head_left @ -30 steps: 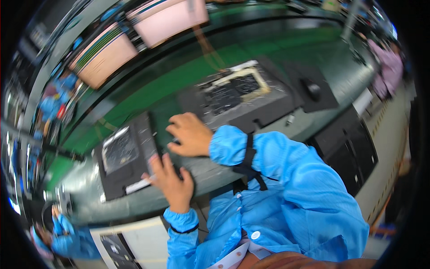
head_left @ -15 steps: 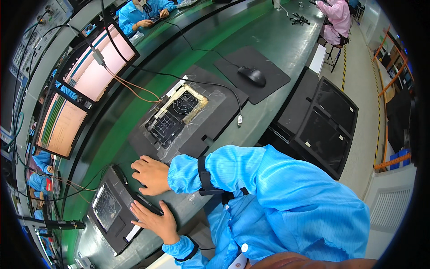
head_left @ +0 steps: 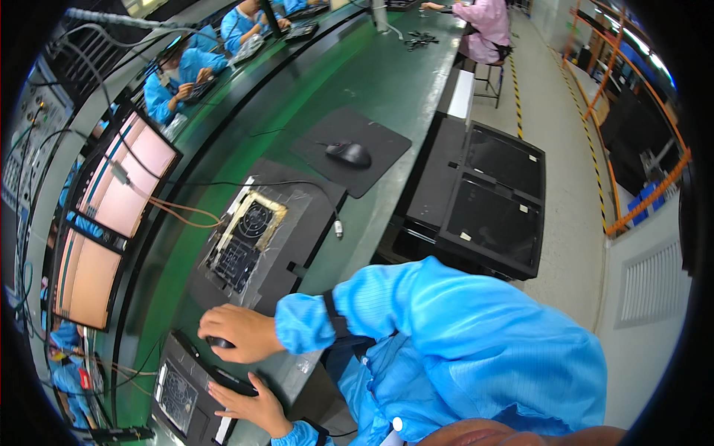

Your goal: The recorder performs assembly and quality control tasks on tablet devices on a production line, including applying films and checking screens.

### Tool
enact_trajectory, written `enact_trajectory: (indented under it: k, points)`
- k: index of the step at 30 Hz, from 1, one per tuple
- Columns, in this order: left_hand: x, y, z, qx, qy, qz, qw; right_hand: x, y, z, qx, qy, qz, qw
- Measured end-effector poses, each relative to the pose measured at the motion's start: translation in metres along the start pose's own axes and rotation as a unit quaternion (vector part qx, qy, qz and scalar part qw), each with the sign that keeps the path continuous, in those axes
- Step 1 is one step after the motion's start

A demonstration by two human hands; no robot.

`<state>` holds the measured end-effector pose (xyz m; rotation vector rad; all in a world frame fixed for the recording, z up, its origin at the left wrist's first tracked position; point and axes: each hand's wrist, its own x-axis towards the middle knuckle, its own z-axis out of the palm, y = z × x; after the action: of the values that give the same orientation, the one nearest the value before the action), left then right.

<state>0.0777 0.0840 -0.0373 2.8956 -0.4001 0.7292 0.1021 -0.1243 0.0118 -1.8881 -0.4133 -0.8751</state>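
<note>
My right hand rests curled over a small black rounded thing that looks like a computer mouse, beside the near edge of a black mat. My left hand lies with fingers spread over a long black object, whose kind is partly hidden. Left of it sits a dark board carrying a film-covered panel with circle patterns. Further up the bench, a larger black board bears a similar taped panel with a pale, rough-edged frame.
Another black mouse sits on a mouse pad. A cable ends in a plug near the bench edge. Two monitors stand at left. Black trays lie right of the bench. Co-workers sit across it.
The view has shifted, so the bench appears further left and lower. My right hand's fingers, spread before, are now curled around the black mouse. My left hand stays spread.
</note>
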Motion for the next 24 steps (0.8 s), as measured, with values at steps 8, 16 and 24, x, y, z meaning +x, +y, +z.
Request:
enact_trajectory:
  k: [8, 16, 24]
  points:
    - [-0.006, 0.003, -0.008, -0.019, 0.011, 0.023, 0.999, -0.130, -0.058, -0.244, -0.312, 0.042, 0.119, 0.942]
    - [-0.006, 0.008, -0.013, -0.028, 0.000, 0.014, 1.000, -0.263, -0.044, -0.409, -0.568, 0.106, 0.429, 0.694]
    - [-0.004, 0.014, -0.024, -0.063, -0.003, -0.009, 0.998, -0.242, 0.022, -0.418, -0.619, 0.048, 0.425, 0.659]
